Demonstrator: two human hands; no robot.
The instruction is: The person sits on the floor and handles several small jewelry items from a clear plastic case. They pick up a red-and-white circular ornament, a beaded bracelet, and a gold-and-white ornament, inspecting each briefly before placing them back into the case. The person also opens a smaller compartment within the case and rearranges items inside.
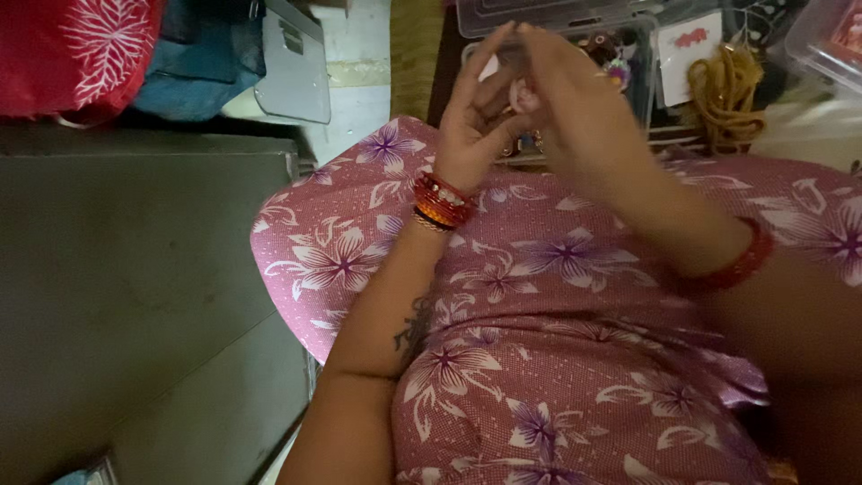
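I see both hands raised upper centre of frame, left hand [476, 112] and right hand [561, 94] pinching a small pale bead [519, 94] between fingertips; looks light, hard, slippery, so I'd hold it by its sides.

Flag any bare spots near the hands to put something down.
Free: the grey surface left of the pink floral lap, below the red cloth. Crowded: beyond the left hand and right hand, clear plastic boxes and yellow cord.

A white card [690, 56] with a red mark lay at one o'clock, beside clear plastic boxes [539, 16].
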